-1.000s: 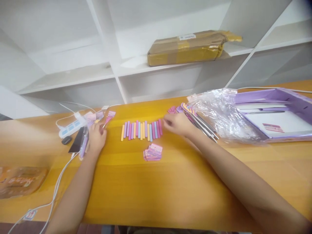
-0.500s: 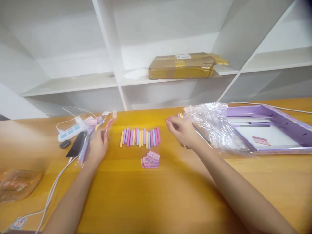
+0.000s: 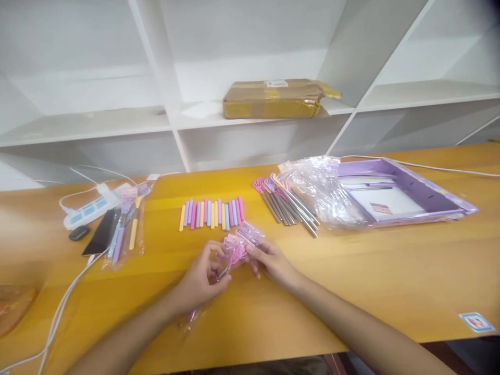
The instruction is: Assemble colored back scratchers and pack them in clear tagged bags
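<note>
Both hands meet over the near middle of the table on a pink back scratcher in a clear plastic wrapper. Its claw-shaped head points away from me, and its shaft runs down to the left. My left hand grips the shaft through the wrapper. My right hand pinches the wrapper's top end beside the head. Just beyond lies a row of coloured handle tubes in pink, purple, blue and yellow. To the right is a pile of back scratchers with bare metal shafts. The small pink cards are largely hidden behind the wrapper.
At left, wrapped back scratchers lie beside a black phone, a power strip and white cables. Crumpled clear bags and an open purple box stand at right. A taped carton sits on the shelf.
My left hand has brought a wrapped pink back scratcher from the left pile to the middle. My right hand has left the metal-shaft pile and taken hold of the wrapper's top.
</note>
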